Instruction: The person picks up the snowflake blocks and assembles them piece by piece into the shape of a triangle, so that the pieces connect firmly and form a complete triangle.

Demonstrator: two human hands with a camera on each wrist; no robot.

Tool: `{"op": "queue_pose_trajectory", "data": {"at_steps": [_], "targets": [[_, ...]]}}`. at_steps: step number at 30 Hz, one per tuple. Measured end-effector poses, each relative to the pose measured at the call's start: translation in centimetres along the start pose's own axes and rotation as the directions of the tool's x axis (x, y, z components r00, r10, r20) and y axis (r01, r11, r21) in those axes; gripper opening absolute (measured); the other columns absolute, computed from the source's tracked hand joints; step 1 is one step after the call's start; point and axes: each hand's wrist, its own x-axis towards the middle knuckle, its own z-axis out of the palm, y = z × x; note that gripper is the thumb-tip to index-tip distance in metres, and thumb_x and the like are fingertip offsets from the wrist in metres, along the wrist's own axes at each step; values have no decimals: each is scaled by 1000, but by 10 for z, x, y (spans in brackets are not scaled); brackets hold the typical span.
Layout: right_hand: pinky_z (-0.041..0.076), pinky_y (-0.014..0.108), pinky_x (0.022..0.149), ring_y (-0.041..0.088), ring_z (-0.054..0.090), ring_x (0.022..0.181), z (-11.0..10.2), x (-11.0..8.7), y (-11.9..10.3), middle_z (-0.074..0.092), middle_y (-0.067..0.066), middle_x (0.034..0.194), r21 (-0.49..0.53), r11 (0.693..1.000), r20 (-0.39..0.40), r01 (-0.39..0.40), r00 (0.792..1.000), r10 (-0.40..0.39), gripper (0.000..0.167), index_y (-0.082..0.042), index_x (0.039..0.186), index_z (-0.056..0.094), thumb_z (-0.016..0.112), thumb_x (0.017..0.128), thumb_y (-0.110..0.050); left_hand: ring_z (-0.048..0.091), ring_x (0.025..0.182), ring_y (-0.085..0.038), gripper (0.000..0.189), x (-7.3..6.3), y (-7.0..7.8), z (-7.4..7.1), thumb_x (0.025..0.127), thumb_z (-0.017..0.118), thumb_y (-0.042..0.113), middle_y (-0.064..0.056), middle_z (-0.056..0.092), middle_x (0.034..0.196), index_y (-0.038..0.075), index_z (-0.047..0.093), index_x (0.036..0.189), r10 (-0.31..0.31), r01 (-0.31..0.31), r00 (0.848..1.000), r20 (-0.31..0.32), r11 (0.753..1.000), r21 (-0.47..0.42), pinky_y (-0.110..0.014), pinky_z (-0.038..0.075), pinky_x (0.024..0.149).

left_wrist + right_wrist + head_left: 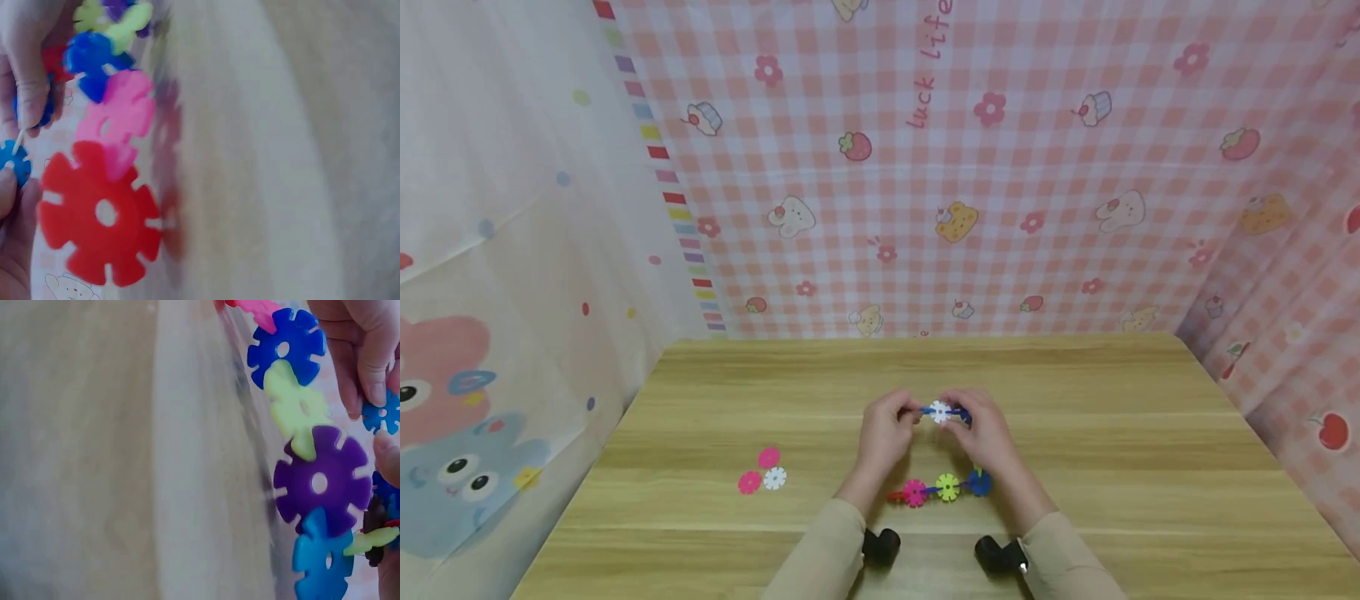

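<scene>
My left hand (pixel 886 432) pinches a light-blue notched plastic disc (pixel 15 164) between thumb and fingers. Opposite it, my right hand (pixel 988 433) grips a dark-blue notched disc (pixel 39 114). Between the two hands a white notched disc (pixel 940 412) joins these pieces, edge-on in the left wrist view. From the right hand a chain of interlocked discs curves back toward the body: blue, purple (pixel 322 478), yellow-green (pixel 297 403), dark blue (pixel 286 347), pink (pixel 119 112) and, at its end, red (pixel 100 215). Part of the chain is hidden behind the right hand.
On the wooden table (pixel 700 400), left of the hands, lie two loose pink discs (pixel 749 482) and a loose white disc (pixel 775 477). Black wrist mounts (pixel 1000 554) stick out from both sleeves. A checked pink curtain (pixel 925 183) hangs behind the table.
</scene>
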Motion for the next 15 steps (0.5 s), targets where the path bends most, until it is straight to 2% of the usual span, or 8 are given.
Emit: {"op": "queue_pose_trajectory", "data": {"at_steps": [7,15], "targets": [[48,47,92,29,58,102,-3,-1,3,67,9,102,-17,999,39,-40,998,41,37,-2,110,68,83,77,-2,66,77,-20,17,3,-5,-1,79,70,-16,-7,69,79,2,70,80,-65,71,996,53,991,-116,-24,56,73],[46,48,98,28,60,108,-3,2,0,69,7,110,-20,1000,51,10,999,-9,35,-5,112,70,83,80,-11,67,82,-19,16,2,-8,-2,79,73,-12,-4,69,83,3,70,84,-99,103,993,58,992,-77,-26,56,78]]}}
